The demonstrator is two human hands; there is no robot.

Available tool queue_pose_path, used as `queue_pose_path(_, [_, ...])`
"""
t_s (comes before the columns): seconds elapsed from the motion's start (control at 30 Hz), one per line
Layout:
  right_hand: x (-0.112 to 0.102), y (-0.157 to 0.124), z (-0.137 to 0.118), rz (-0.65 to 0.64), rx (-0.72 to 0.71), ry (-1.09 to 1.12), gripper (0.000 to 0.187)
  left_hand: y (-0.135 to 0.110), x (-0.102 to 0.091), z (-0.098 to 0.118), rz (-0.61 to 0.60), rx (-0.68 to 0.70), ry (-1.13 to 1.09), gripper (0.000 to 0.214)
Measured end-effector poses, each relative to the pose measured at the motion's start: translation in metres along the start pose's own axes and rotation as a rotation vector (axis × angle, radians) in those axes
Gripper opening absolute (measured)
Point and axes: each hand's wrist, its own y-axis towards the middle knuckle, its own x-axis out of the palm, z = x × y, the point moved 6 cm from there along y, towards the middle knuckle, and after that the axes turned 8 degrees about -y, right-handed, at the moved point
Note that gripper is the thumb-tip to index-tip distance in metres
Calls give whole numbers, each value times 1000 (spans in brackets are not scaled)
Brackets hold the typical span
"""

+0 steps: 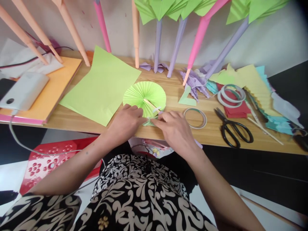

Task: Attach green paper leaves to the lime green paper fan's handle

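Observation:
A round pleated green paper fan [137, 91] lies near the table's front edge. From its middle a pale stick [150, 103] runs down to the right, with a whitish bit at its end. Just below the fan, both hands meet over a small pale green paper piece [150, 122]. My left hand [127, 120] has its fingers curled and pinches the piece's left end, its knuckles against the fan's lower edge. My right hand [174, 130] closes thumb and fingers on the other end, beside the stick's tip. The fingertips partly hide what lies between them.
Left of the fan lies a large green paper sheet [103, 83]. To the right are a tape roll [204, 119], black-handled scissors [232, 128], more tape rolls [231, 95] and paper scraps [258, 89]. Paper-wrapped poles [198, 40] lean at the back. A white power bank [26, 91] sits far left.

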Motion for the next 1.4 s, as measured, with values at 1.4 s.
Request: queue_pose_path(1.4, [-7, -91, 37, 58, 458, 103, 19, -54, -10, -25, 703, -548, -590, 17])
